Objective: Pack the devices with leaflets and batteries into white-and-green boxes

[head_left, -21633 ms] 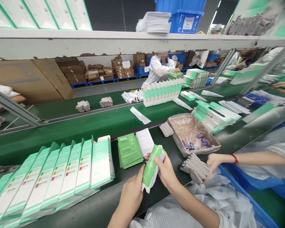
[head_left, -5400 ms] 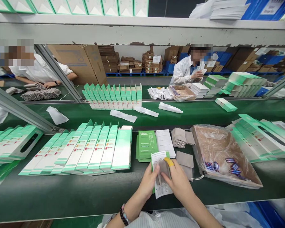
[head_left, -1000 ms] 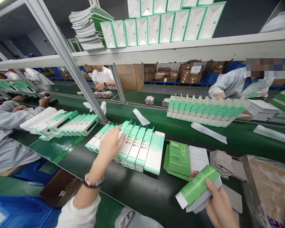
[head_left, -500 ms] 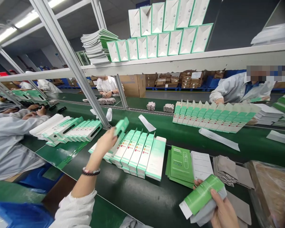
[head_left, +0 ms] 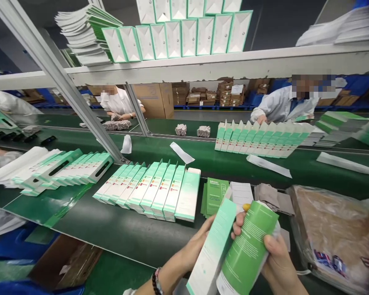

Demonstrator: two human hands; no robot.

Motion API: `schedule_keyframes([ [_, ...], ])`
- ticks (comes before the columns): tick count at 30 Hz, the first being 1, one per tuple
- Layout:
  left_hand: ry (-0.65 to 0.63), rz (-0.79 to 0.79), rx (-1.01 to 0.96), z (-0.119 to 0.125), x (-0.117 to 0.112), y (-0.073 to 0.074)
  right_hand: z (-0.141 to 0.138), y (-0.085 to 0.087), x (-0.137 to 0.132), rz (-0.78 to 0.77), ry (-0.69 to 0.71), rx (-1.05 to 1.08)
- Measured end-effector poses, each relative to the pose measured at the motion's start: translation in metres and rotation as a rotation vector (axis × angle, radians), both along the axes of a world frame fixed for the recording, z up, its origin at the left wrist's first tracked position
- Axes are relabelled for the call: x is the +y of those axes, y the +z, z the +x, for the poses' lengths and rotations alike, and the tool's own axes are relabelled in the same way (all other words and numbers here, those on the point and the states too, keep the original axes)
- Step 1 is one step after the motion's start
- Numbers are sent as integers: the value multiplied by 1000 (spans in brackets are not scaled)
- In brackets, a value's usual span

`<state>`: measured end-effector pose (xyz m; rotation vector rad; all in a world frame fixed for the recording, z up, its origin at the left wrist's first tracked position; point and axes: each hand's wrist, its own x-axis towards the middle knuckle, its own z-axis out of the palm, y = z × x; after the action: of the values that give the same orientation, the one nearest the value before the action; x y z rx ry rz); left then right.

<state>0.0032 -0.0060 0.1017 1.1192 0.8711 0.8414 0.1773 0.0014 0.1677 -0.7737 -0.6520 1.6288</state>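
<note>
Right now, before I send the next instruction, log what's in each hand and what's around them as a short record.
left hand: holds a mint-and-white carton, tilted
right hand: holds a green printed leaflet
fingertip: yellow cover by the right hand
on belt: row of leaning cartons, stack of green leaflets, white sheets, grey pouches
to the right: plastic-lined carton
across the belt: co-worker at a row of upright cartons
</note>
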Motion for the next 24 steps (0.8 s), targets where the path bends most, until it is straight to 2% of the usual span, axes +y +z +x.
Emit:
schedule_keyframes([
  [3, -4, -134, -203, -6, 11, 12, -2, 1, 1, 60, -42, -60],
  [6, -192, -157, -335, -12, 20, 21, 2, -2, 0, 91, 13, -133],
  [9, -354, -83, -330, -13, 24, 18, 15, 1, 7, 62, 89, -145],
  [11, -357, -19, -254, -13, 23, 12, 28, 7, 19, 54, 53, -123],
  [13, -359, 17, -193, -12, 21, 6, 42, 13, 35, 81, -58, -101],
  [16, -390, 28, -212, -9, 16, 0, 52, 17, 57, 148, -159, -89],
  [20, -383, 0, -298, -3, 10, -2, 46, 11, 69, 193, -61, -105],
  [24, -371, -17, -289, -2, 9, -3, 44, 0, 72, 187, -29, -135],
])
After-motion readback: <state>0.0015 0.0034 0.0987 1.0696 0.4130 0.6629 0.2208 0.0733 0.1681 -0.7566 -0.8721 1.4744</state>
